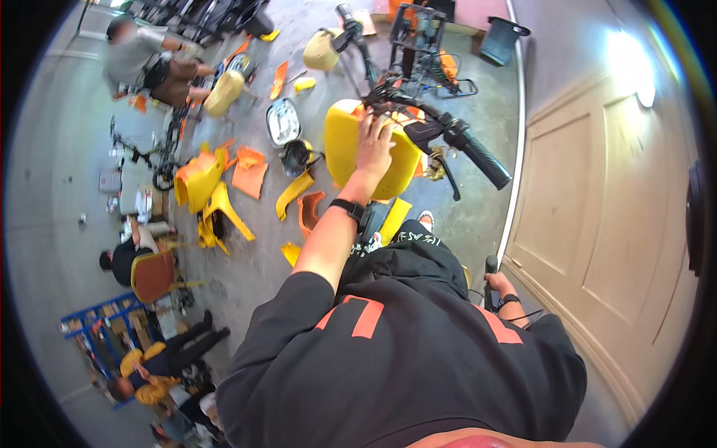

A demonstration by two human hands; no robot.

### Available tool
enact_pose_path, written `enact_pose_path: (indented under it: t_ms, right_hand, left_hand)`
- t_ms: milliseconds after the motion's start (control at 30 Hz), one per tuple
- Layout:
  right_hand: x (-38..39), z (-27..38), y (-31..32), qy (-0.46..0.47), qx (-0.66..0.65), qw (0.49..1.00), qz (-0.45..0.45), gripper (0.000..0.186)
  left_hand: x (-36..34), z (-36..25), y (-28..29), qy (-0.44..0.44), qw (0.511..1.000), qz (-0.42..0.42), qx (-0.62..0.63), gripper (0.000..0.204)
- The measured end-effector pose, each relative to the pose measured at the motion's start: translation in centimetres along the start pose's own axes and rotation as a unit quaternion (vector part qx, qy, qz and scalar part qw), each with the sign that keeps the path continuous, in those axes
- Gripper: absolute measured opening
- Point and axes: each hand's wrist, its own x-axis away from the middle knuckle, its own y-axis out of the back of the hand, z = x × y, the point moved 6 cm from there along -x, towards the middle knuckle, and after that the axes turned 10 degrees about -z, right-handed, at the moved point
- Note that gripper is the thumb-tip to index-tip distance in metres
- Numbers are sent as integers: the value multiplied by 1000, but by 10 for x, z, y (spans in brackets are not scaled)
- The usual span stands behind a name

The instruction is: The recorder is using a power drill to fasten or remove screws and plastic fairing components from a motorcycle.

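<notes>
My left hand [376, 142] lies on the upper part of a yellow panel [340, 145], its fingers apart and reaching toward the panel's top edge. The panel sits just below the black handlebar [429, 123] of a scooter-like vehicle, and orange parts show behind it. A black rubber grip [482, 157] with a brake lever [450, 178] sticks out to the right. Low at my right side, my right hand [500, 284] is closed around a black handle-shaped object [491, 267]. Its lower part is hidden by my hand and sleeve, so its kind is unclear.
Yellow body panels [198, 183] and orange pieces [250, 172] lie on the floor to the left, near a dark helmet-like object [297, 157]. A black bin [504, 41] stands far right, beside a panelled wall [582, 172]. Several people work on the left, one by a chair [153, 276].
</notes>
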Motion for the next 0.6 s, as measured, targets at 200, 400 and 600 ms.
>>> enact_pose_path:
  t_ms: [200, 400, 600]
  right_hand:
    - [22, -16, -8, -11, 196, 979, 59, 58]
    - [55, 26, -1, 13, 226, 971, 75, 52]
    - [63, 53, 15, 55, 92, 994, 34, 36]
  left_hand:
    - [-1, -4, -5, -16, 999, -41, -19, 42]
    - [4, 6, 1, 1, 995, -89, 46, 33]
    - [10, 13, -2, 9, 994, -104, 44, 39]
